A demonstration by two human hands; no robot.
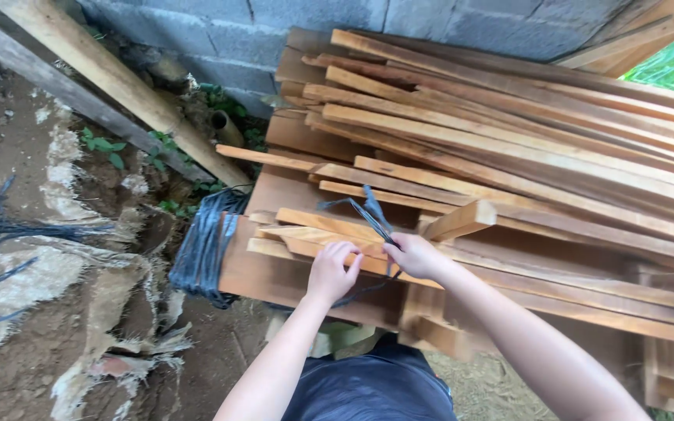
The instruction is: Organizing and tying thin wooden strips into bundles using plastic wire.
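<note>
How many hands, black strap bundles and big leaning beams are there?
Hands: 2, the left hand and the right hand
Black strap wrap round the wood stack: 1
Leaning beams: 2
Total: 5

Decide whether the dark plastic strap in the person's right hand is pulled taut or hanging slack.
Taut. The dark plastic strap runs straight up from the right hand, its loose ends fanning above; the left hand presses the wooden planks.
</note>
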